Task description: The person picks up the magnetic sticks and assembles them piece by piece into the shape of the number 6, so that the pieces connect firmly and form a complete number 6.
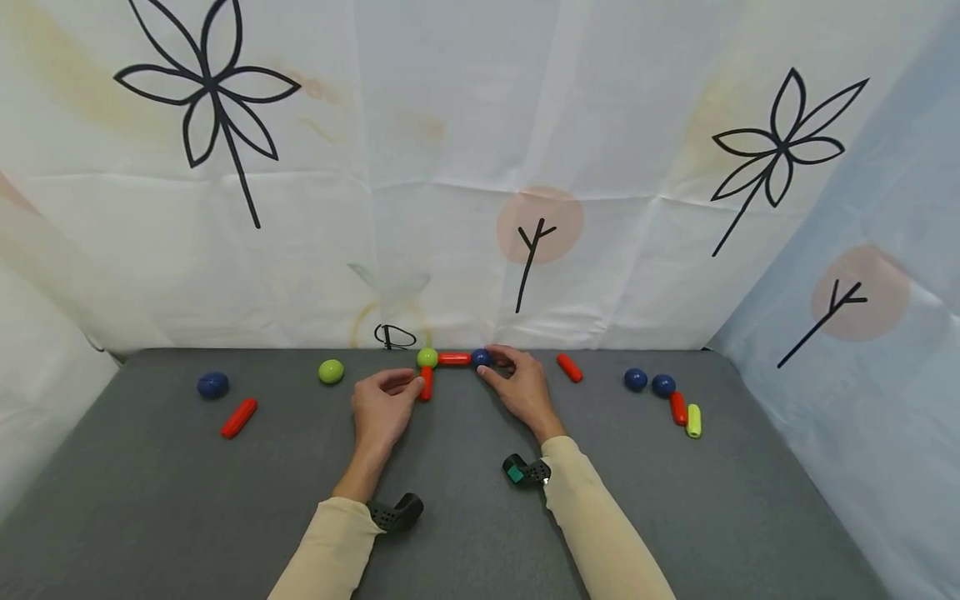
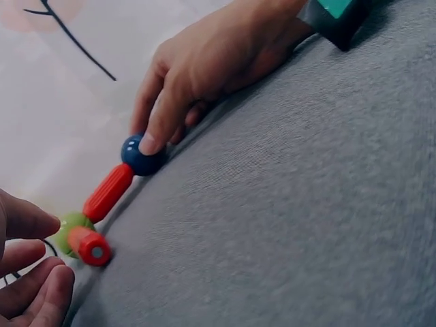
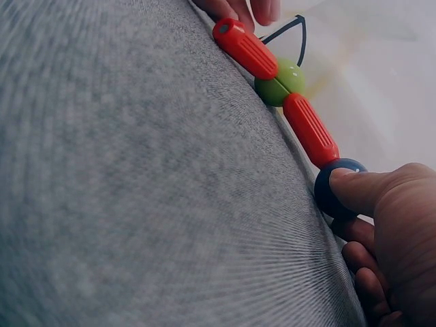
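A red rod [image 1: 453,359] joins a green ball [image 1: 427,357] to a blue ball [image 1: 482,358] at the table's back edge. From the green ball a second red rod [image 1: 426,385] points toward me, its round end [image 2: 96,252] facing the left wrist camera. My right hand [image 1: 521,387] pinches the blue ball [image 3: 334,187] between thumb and fingers. Beside the green ball and second rod is my left hand [image 1: 382,412], its fingers loosely bent with nothing between them. Whether a left fingertip touches the green ball I cannot tell.
On the left lie a blue ball [image 1: 213,385], a red rod [image 1: 239,418] and a green ball [image 1: 331,372]. To the right are a red rod [image 1: 570,367], two blue balls [image 1: 635,380], another red rod [image 1: 678,408] and a yellow rod [image 1: 693,421]. Fabric [image 1: 450,167] hangs behind the grey table [image 1: 465,533].
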`<move>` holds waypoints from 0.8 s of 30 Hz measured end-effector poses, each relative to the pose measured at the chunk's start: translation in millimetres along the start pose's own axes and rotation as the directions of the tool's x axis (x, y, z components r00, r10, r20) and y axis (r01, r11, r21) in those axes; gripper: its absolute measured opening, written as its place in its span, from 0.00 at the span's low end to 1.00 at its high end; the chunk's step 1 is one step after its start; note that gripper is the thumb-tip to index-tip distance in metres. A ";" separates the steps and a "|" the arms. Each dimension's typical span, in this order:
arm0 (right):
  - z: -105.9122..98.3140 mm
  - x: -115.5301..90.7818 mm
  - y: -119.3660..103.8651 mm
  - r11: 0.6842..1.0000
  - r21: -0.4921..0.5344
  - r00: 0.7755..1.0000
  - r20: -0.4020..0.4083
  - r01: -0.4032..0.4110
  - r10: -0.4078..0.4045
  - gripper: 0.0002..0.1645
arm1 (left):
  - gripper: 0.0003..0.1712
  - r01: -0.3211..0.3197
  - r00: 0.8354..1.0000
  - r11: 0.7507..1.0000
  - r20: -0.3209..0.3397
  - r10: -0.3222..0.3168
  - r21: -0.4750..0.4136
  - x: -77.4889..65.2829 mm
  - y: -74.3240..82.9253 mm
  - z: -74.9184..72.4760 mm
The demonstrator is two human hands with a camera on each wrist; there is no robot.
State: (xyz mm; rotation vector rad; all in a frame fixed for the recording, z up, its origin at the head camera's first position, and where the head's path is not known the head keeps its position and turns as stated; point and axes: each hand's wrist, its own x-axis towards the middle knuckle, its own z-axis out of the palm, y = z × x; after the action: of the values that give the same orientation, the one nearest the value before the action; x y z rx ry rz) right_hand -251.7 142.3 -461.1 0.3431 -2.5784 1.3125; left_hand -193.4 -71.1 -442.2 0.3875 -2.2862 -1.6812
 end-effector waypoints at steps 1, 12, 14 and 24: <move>0.2 -0.1 -0.4 1.000 0.001 1.000 -0.001 0.003 -0.003 0.24 | 0.14 -0.004 1.000 1.000 -0.006 0.004 -0.004 0.8 0.0 -2.5; 0.9 -0.5 -0.2 1.000 0.016 1.000 0.005 -0.009 0.009 0.24 | 0.16 -0.081 0.990 0.995 -0.118 0.074 -0.061 15.5 -0.7 -36.2; 0.8 -0.9 -0.2 1.000 0.016 1.000 0.003 -0.005 0.005 0.24 | 0.15 -0.103 0.984 0.992 -0.155 0.090 -0.073 18.9 -1.8 -42.6; 0.8 -0.9 -0.8 1.000 0.009 1.000 0.004 -0.003 0.003 0.24 | 0.14 -0.176 0.945 0.974 -0.300 0.127 -0.144 30.7 -9.7 -68.2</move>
State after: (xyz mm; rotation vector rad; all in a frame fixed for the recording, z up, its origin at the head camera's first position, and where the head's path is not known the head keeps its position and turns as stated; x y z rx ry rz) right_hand -250.7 141.3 -461.2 0.3434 -2.5780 1.3260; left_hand -195.8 -145.4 -430.0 0.3811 -1.8982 -1.6076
